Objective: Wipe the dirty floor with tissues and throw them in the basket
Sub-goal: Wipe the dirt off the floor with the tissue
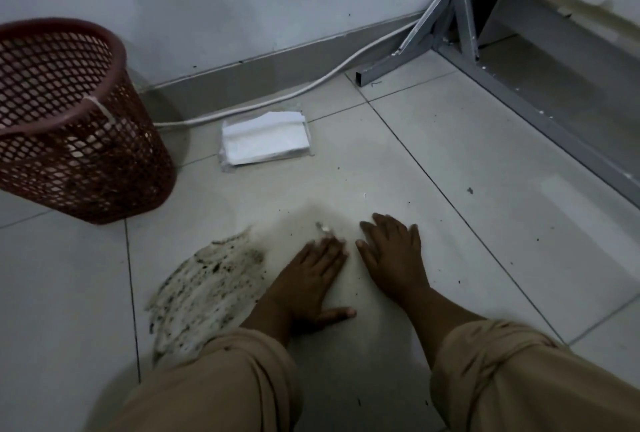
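On the floor (450, 172), both hands lie flat with fingers spread, gripping nothing: left hand (311, 279), right hand (391, 255). Dirty tissue (207, 289) lies at nine o'clock of the left; basket (69, 120) at ten, tissue pack (265, 139) at twelve.

Plain indoor room corner: tiled floor (450, 168), skirting (cable (277, 99) along it)
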Motion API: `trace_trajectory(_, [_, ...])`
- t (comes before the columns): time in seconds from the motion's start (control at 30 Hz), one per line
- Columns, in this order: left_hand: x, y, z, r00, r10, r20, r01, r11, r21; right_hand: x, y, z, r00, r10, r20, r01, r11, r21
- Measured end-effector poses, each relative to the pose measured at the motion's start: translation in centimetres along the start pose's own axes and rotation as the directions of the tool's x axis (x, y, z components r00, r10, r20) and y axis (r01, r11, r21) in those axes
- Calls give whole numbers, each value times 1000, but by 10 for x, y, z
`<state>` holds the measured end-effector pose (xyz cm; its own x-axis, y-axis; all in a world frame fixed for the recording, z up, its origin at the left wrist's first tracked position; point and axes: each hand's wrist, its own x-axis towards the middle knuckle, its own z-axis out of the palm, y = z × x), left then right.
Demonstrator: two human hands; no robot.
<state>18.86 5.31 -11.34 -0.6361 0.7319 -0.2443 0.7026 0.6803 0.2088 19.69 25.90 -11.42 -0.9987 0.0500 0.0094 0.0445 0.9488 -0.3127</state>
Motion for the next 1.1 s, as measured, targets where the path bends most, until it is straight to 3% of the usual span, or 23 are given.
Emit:
trace_trajectory(0.07, [4, 5, 2, 979, 201, 33, -202, 979, 39, -2, 3, -4, 1000, 4, -3, -4, 1000, 18])
trace_trajectory(0.13, [10, 12, 3, 965, 262, 14, -263, 963, 63, -3, 5, -8, 999, 28, -23, -28, 999, 34])
trace_trajectory(0.27, [13, 4, 4, 996, 73, -50, -70, 996, 56, -4, 13, -17, 999, 30, -14, -31, 999, -28])
trace_trajectory(0.4, [10, -5, 0, 969, 237, -68, -225, 964, 144, -5, 19, -21, 996, -10, 83, 15, 998, -66])
trace_trajectory(0.5, [14, 0, -2, 989, 33, -142, -26, 998, 50, -4, 17, -22, 998, -14, 61, 17, 999, -39])
trace_trajectory(0.57, [19, 3, 1, 995, -28, -93, 26, 999, -24, -1, 16, -22, 1000, -5, 17, 5, 1000, -23])
trace_trajectory(0.7, [22, 20, 12, 968, 251, -25, -249, 966, 65, 4, 24, -22, 997, 69, -44, -70, 997, -20])
trace_trajectory(0.77, [23, 29, 17, 956, 292, -29, -288, 954, 86, 6, 26, -23, 992, 96, -78, -97, 995, -2])
trace_trajectory(0.87, [27, 28, 15, 987, 107, -121, -92, 988, 120, 11, 26, -24, 991, 106, -84, -105, 994, 12])
trace_trajectory(0.93, [29, 20, 8, 984, -90, -157, 106, 989, 99, 11, 26, -23, 996, 90, -4, -90, 995, -34])
trace_trajectory(0.97, [28, 17, 6, 981, -110, -162, 127, 987, 96, 10, 27, -22, 997, 77, 29, -75, 995, -65])
trace_trajectory(1.1, [28, 17, 9, 974, 220, -42, -212, 966, 145, 3, 28, -19, 996, 59, 63, -52, 993, -107])
